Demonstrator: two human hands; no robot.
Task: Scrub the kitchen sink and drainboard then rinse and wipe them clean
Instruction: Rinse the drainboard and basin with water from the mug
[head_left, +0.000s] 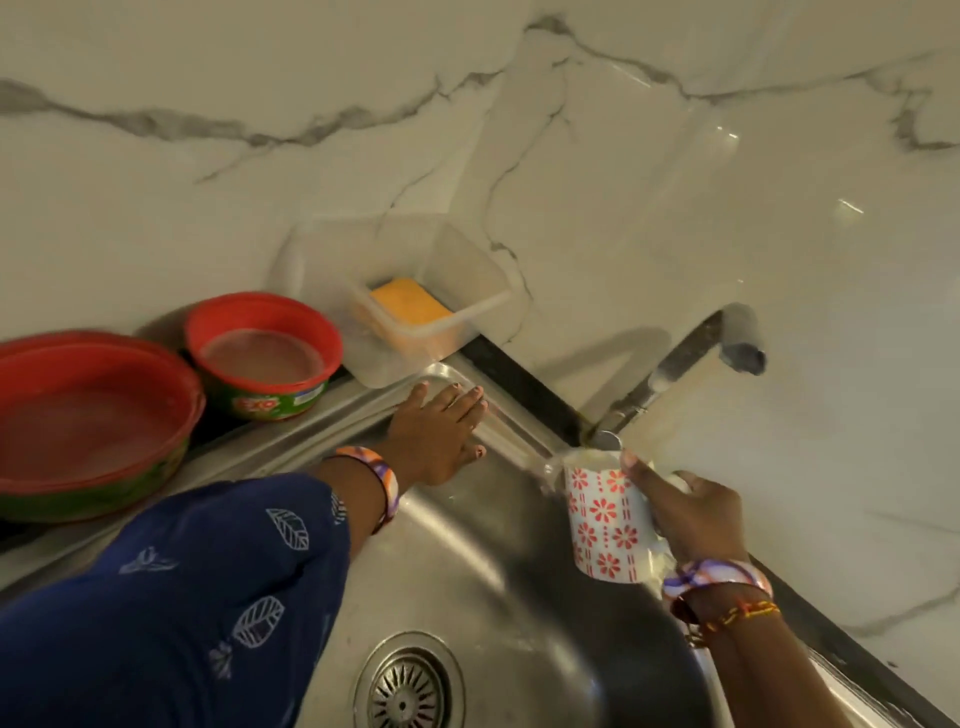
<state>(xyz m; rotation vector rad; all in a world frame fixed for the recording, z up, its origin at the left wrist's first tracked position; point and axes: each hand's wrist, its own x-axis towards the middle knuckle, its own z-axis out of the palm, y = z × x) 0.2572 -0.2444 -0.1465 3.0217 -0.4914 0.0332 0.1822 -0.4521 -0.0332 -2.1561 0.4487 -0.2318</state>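
Filling a mug at the tap while the other hand works the sink's rim.

The right hand (693, 512) has its grip closed round the handle side of a flowered mug (608, 522), holding it just under the tap (670, 376) spout, water brimming at the lip, probably to gather rinse water. The left hand (439, 431) lies flat, fingers straight, holding nothing, on the back corner of the sink (467, 571) rim, seemingly rubbing it. On the table behind sit a sponge (410, 301) in a clear tub (467, 291) and two red-rimmed bowls (262, 353).
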